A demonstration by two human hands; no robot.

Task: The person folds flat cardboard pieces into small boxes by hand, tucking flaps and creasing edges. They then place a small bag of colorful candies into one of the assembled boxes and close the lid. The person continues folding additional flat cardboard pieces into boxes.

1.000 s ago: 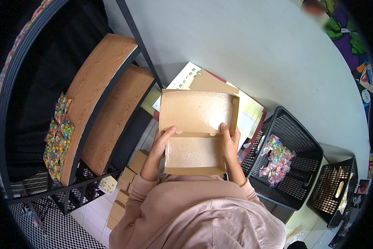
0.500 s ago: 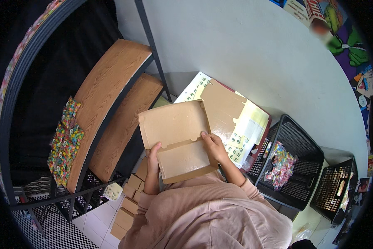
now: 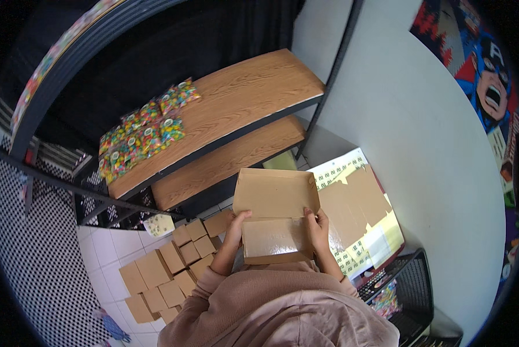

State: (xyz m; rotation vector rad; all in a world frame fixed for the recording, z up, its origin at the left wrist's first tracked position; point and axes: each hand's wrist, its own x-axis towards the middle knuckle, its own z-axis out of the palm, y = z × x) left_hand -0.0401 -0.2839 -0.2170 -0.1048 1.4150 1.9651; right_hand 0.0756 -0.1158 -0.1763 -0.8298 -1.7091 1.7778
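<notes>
An unfolded-lid cardboard box (image 3: 275,194) is held in front of me with its plain brown inside facing up. My left hand (image 3: 234,226) is closed on its left side, thumb at the fold between lid and base. On the opposite side my right hand (image 3: 318,224) grips the same fold, its thumb on the inner edge. Nothing lies in the box; its base is shiny inside. Beyond my right hand, a flat brown cardboard sheet (image 3: 355,202) rests on a white and yellow printed surface.
Several small closed cardboard boxes (image 3: 158,269) cover the tiled floor at left. Bags of colourful sweets (image 3: 149,139) lie on the upper wooden shelf (image 3: 254,87); a lower wooden shelf (image 3: 230,157) sits beneath. At right a black basket (image 3: 416,289) holds wrapped sweets (image 3: 386,301) beside the wall.
My view has swung left, bringing more shelf and floor boxes in. The box is still in both hands, now turned squarer to me, and my left thumb lies nearer its fold.
</notes>
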